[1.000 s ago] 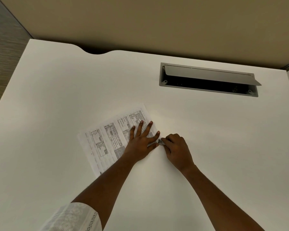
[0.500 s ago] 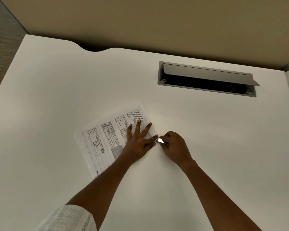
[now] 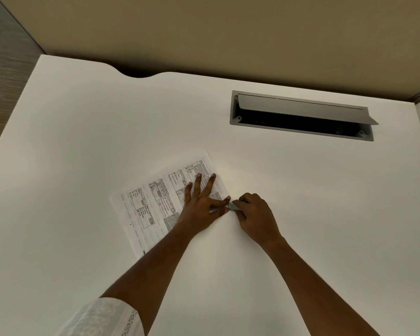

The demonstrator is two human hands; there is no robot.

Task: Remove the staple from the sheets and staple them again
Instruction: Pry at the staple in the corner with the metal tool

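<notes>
White printed paper sheets (image 3: pixel 150 207) lie askew on white tabletop (image 3: pixel 107 117). Left hand (image 3: pixel 201 207) flat on sheets, fingers spread, index and thumb reaching sheets' right corner. Right hand (image 3: pixel 255 214) just beside, fingers curled, pinching small flat silver metal tool (image 3: pixel 233 206) at that corner. Grey rectangular metal cable hatch (image 3: pixel 301 115) recessed in tabletop, far right, lid raised. White patterned sleeve (image 3: pixel 102 318) on left arm.

Metal tool (image 3: pixel 235 206) tilted slightly
</notes>
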